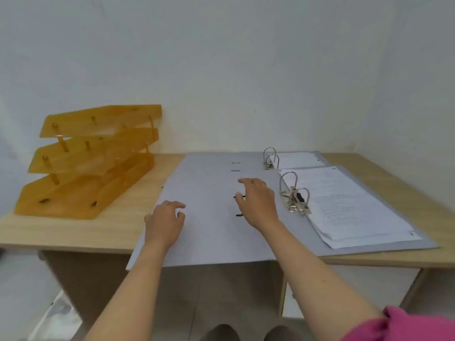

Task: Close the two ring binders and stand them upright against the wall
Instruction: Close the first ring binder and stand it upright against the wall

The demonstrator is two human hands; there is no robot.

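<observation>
On the light wooden desk [73,232] we see two grey ring binders lying open, near one [209,232] overlapping far one [209,161]; our left hand [165,225] and right hand [258,203] hover over the near cover, fingers loosely spread, gripping nothing.

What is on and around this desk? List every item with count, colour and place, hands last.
ring binders: two, grey, both lying open and overlapping on the desk, near one overhanging the front edge.
paper stacks: two, white, one on each binder's right half.
ring mechanisms: two, silver, one in each binder.
letter tray: one, orange translucent, three tiers, far left of the desk.
desk: one, light wood, against the white wall.
hands: left hand and right hand, both open over the near binder's left cover.
</observation>
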